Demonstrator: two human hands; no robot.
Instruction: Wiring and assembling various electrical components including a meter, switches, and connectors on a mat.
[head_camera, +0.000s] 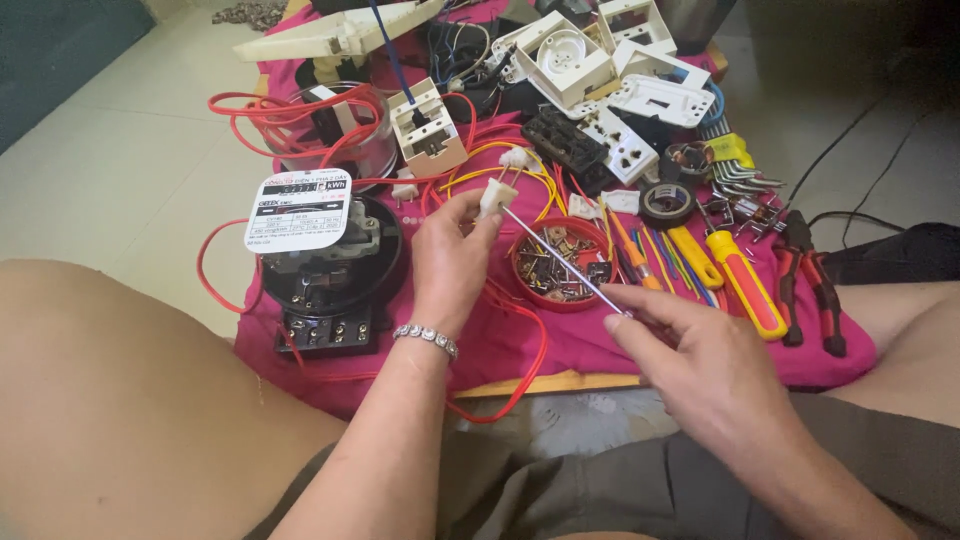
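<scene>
Home floor turned makeshift electrical workspace. Pale tiled floor (130, 170), person seated on it, bare knees either side of low wooden board (545, 383) draped with magenta cloth (590, 335). Cloth crowded with electrician's gear: black electricity meter (335, 265) with round white dial, red wire coils (290, 115), white sockets and switch plates (610, 60), red bowl of screws (560, 265), tape roll (667, 203), screwdrivers (745, 285), pliers (810, 280), hex keys (735, 165). No proper desk, no shop fittings.

close head view, downward, forward
</scene>
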